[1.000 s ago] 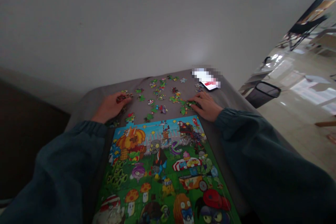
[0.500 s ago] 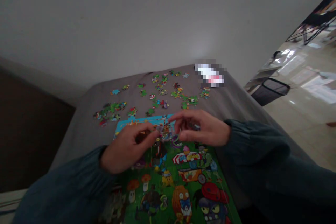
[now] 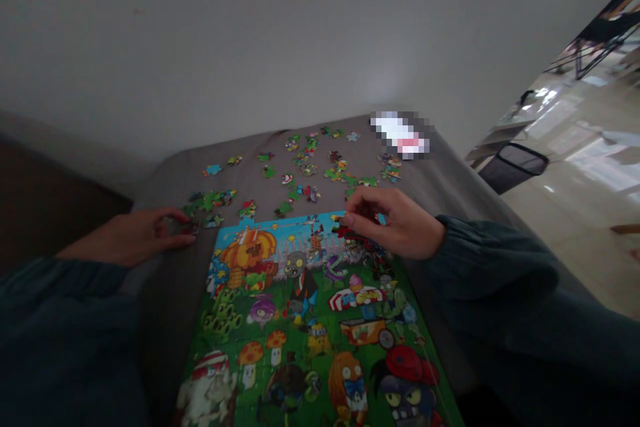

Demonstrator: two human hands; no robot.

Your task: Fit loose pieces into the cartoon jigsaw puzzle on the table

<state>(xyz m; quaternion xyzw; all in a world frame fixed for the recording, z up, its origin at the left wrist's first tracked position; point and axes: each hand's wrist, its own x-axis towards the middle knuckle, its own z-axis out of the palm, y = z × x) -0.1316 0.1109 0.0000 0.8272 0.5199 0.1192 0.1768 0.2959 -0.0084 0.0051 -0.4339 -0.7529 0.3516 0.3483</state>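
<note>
A colourful cartoon jigsaw puzzle (image 3: 310, 320) lies mostly assembled on the grey table (image 3: 165, 280) in front of me. My right hand (image 3: 395, 223) hovers at the puzzle's top right corner, thumb and fingers pinched on a small puzzle piece (image 3: 346, 221) at the blue top edge. My left hand (image 3: 135, 237) rests on the table left of the puzzle, fingertips touching a cluster of loose pieces (image 3: 207, 203). Several more loose pieces (image 3: 310, 167) are scattered across the far half of the table.
A blurred flat object (image 3: 400, 135) lies at the far right corner of the table. A plain wall stands behind the table. A dark bin (image 3: 515, 167) sits on the glossy floor to the right. A dark surface borders the table at left.
Both hands were together above the puzzle's top edge. My left hand has gone out left to the loose pieces; my right hand has shifted to the top right corner with a piece.
</note>
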